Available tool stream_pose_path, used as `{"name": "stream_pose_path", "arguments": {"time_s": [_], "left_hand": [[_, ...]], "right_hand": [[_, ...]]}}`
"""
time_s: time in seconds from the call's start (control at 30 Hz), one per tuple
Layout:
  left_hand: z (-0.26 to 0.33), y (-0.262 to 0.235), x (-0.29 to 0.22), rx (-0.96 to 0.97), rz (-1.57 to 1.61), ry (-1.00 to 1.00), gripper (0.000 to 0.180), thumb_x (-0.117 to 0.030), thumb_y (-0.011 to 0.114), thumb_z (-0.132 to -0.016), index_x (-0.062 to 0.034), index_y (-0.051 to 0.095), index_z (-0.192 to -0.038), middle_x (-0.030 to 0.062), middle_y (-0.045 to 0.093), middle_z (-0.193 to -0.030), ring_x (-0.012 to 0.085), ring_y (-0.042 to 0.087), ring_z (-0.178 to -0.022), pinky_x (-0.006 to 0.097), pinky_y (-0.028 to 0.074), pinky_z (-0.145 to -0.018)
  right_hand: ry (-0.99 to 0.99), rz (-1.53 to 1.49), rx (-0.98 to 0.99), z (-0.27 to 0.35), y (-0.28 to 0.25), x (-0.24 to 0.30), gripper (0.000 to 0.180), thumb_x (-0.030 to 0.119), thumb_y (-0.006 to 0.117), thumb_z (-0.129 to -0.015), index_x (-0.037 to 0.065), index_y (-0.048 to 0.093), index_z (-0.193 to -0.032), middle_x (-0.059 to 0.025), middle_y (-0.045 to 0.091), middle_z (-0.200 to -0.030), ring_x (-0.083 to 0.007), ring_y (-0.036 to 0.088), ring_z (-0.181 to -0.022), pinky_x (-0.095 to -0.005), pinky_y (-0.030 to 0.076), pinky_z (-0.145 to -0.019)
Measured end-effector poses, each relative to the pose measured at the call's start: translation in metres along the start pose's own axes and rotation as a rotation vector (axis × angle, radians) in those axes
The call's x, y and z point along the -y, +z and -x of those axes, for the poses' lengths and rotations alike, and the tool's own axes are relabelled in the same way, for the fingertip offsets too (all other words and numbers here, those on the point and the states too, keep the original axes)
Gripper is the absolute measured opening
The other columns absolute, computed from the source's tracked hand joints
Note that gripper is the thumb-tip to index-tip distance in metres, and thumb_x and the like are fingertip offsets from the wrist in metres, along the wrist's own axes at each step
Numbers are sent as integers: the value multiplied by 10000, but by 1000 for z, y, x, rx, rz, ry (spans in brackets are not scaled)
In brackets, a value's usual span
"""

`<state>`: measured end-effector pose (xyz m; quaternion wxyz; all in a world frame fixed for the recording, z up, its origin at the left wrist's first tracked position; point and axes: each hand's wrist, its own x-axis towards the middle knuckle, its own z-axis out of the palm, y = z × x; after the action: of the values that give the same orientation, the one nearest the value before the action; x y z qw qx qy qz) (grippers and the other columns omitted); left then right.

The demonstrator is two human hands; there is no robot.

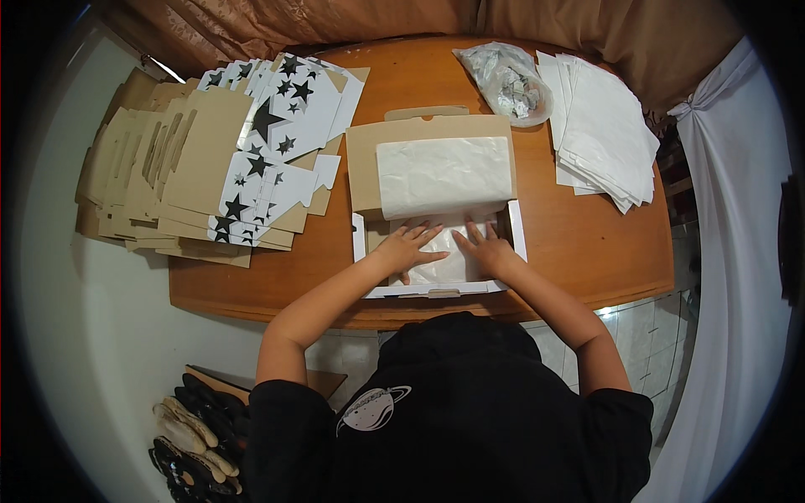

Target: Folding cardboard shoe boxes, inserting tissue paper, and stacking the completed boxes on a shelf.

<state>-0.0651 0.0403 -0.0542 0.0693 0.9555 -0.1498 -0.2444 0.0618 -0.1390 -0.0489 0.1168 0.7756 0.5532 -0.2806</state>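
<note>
An open cardboard box (364, 180), brown inside with white edges, lies in front of me with its lid raised at the far side. White tissue paper (444, 172) lines it, running from the base up over the inside of the lid. My left hand (409, 250) lies on the paper inside the box, fingers spread. Beside it, my right hand (488, 251) also rests on the paper, its fingers apart. Neither hand grips anything that I can see. Whatever lies under the paper is hidden.
Flat cardboard box blanks (201, 159), several with black stars on white, are piled at the left. A clear plastic bag (507, 84) with small grey-white pieces sits at the back. White paper sheets (604, 126) are stacked right. Shoes (197, 436) lie low at the left.
</note>
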Motion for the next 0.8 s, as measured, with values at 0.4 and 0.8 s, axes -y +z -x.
{"name": "stream_pose_path", "arguments": {"time_s": [0.4, 0.8], "left_hand": [[6, -14, -17, 203, -46, -201, 1020, -317, 776, -580, -442, 151, -1376, 105, 7, -1490, 362, 217, -1322, 479, 246, -1057], [14, -56, 8, -920, -19, -275, 671, -403, 599, -788, -154, 345, -1356, 173, 265, -1409, 379, 323, -1251, 507, 248, -1022]], "right_hand": [[-2, 111, 27, 1, -3, -3, 776, 166, 580, -786, 235, 139, -1420, -241, 88, -1447, -534, 318, -1198, -476, 333, -995], [85, -21, -959, 16, -62, -25, 559, 364, 585, -807, 110, 431, -1280, -90, 391, -1349, -277, 341, -1261, -590, 185, -1004]]}}
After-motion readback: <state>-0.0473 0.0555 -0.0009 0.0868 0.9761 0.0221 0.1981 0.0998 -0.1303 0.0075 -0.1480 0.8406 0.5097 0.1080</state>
